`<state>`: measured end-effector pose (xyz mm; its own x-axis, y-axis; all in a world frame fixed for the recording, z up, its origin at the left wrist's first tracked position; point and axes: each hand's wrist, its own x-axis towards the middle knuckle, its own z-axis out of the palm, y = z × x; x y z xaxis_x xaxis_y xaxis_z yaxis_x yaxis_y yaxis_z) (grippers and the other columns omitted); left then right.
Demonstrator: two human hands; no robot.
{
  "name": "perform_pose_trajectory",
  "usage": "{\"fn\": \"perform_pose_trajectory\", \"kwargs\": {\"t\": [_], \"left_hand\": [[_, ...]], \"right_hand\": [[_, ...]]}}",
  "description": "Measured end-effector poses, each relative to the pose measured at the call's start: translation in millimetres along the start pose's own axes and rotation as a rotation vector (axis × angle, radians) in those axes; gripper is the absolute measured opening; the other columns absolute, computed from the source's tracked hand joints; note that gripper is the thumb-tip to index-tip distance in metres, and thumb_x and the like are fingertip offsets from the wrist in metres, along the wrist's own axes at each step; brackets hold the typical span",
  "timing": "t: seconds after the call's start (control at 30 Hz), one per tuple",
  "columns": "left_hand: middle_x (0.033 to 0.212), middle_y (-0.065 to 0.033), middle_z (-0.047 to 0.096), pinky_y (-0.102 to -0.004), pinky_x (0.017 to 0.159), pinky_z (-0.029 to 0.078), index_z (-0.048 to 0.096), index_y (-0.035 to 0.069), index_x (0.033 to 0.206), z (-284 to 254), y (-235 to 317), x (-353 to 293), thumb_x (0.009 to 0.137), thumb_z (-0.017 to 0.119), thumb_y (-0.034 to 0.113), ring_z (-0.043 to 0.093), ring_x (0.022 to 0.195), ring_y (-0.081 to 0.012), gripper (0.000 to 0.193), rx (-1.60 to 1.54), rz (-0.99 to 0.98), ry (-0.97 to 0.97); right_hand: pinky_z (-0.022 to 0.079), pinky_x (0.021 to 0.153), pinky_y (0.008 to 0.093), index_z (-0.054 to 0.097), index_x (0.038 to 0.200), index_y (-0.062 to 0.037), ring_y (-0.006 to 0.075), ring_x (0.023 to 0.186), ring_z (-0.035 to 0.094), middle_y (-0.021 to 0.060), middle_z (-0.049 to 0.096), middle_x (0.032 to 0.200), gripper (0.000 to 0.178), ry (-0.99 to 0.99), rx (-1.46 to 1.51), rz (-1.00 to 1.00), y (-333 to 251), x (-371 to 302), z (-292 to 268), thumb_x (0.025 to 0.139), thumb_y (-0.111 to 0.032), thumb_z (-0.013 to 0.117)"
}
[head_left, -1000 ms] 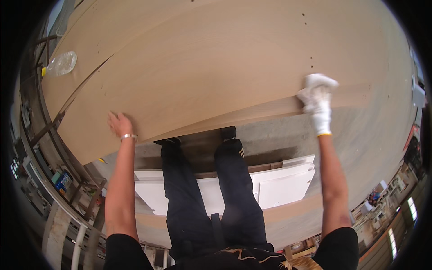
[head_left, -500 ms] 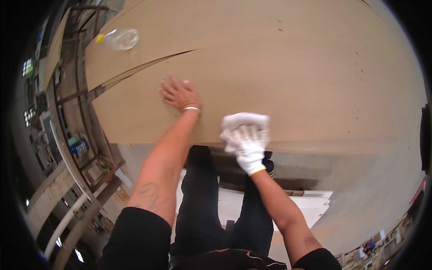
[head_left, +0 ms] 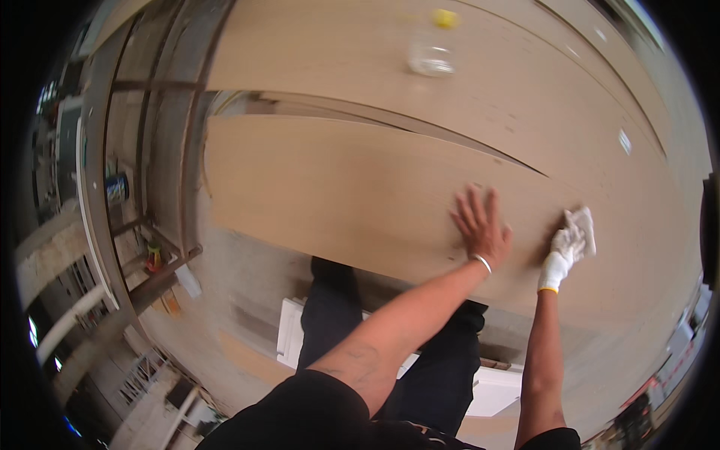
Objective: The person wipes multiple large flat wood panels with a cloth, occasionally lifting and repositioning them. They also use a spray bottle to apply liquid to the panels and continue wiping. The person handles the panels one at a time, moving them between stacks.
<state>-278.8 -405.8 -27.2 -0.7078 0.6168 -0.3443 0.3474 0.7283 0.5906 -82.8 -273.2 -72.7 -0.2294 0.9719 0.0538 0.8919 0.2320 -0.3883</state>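
A long tan wooden board (head_left: 322, 180) lies across in front of me. My bare left hand (head_left: 482, 225) rests on it right of the middle, fingers spread and palm down, a white band at the wrist. Farther right, my right hand (head_left: 571, 238) wears a white knitted glove with a yellow cuff edge. It presses a white cloth (head_left: 587, 225) against the board's surface, the fingers lying over the cloth. On another board beyond stands or lies a clear plastic bottle (head_left: 433, 56) with a yellow cap, blurred.
Several tan boards (head_left: 315, 45) lie side by side, with a dark gap between the nearest two. To the left is a brown metal frame rack (head_left: 191, 150). White panels (head_left: 491, 390) lie low by my legs on the concrete floor (head_left: 247, 277).
Both hands have moved to the right along the board, the right one with the cloth. My view has shifted, so the bottle and the boards appear farther right and turned.
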Motion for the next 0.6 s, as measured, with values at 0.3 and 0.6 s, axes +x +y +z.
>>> {"fn": "perform_pose_trajectory", "kwargs": {"t": [0.3, 0.6], "left_hand": [[0.163, -0.0075, 0.037, -0.0602, 0.123, 0.015, 0.051, 0.016, 0.148, -239, -338, -22, 0.083, 0.057, 0.007, 0.022, 0.155, -0.0325, 0.066, 0.181, 0.288, -0.245], [0.168, -0.0166, 0.016, -0.0692, 0.121, 0.006, 0.038, 0.024, 0.157, -344, -431, 2, 0.081, 0.063, 0.008, 0.007, 0.155, -0.0453, 0.081, 0.289, 0.022, -0.218]], "right_hand": [[0.003, 0.125, 0.0583, 0.051, 0.15, -0.0247, 0.0382, 0.154, 0.023, 0.0144, 0.039, 0.161, 0.062, -0.231, -0.31, -0.506, -354, -97, 132, 0.088, -0.018, 0.051], [0.019, 0.124, 0.0567, 0.066, 0.131, -0.0197, 0.0357, 0.144, 0.039, 0.0108, 0.054, 0.148, 0.048, -0.537, 0.088, -1.012, -666, -170, 237, 0.083, -0.018, 0.064]]}}
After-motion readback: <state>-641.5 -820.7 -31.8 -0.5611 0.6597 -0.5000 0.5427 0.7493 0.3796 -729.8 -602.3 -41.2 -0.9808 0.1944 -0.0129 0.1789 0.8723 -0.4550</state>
